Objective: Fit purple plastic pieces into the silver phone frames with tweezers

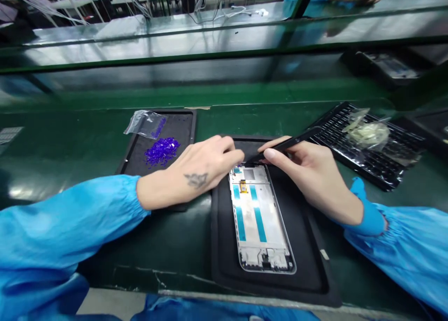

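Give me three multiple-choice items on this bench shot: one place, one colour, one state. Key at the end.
1. Where does the phone frame lie?
A) On the black mat in front of the person
B) On the ribbed black tray
C) Inside the clear plastic bag

2. What colour are the loose small pieces on the black pad beside the left hand?
A) Green
B) Violet-blue
C) Yellow

3. What is the right hand holding?
A) Nothing
B) The clear plastic bag
C) A slim black tool

Key:
1. A: the frame sits flat on that mat.
2. B: the heap shows violet-blue against the pad.
3. C: the tool is pinched between thumb and fingers, its tip at the frame's top edge.
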Motion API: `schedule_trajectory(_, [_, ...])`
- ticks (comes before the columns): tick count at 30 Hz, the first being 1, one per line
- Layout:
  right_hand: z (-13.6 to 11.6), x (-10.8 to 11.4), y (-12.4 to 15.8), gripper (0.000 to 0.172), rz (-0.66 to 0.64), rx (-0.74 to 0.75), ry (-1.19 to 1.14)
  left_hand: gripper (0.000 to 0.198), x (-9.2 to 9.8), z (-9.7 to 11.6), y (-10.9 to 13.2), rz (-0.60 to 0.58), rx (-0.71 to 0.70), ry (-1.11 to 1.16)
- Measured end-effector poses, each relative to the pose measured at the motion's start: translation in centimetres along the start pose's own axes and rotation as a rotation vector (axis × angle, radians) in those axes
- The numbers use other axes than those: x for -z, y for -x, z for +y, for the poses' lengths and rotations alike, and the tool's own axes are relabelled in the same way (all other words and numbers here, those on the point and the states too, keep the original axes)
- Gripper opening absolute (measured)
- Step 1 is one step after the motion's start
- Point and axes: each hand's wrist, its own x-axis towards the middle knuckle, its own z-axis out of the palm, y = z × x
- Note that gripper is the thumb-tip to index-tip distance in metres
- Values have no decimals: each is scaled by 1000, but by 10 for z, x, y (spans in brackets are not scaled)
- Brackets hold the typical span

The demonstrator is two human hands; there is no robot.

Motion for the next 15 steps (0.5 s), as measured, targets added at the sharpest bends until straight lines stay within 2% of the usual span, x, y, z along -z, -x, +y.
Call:
schedule_trajectory(3, [6,-1,1,31,28,-39,-72,22,1,-11,-16,-81,23,126])
schedule_trajectory(8, [15,0,0,35,34,-101,-178,16,2,-9,-30,-207,-11,283])
schedule_trajectory(12, [18,1,-2,35,35,-121,-226,17,3,-8,-36,-265,-13,265])
schedule_trajectory(15, [17,0,-1,36,41,-117,-217,18,5,-7,-39,-293,-72,173])
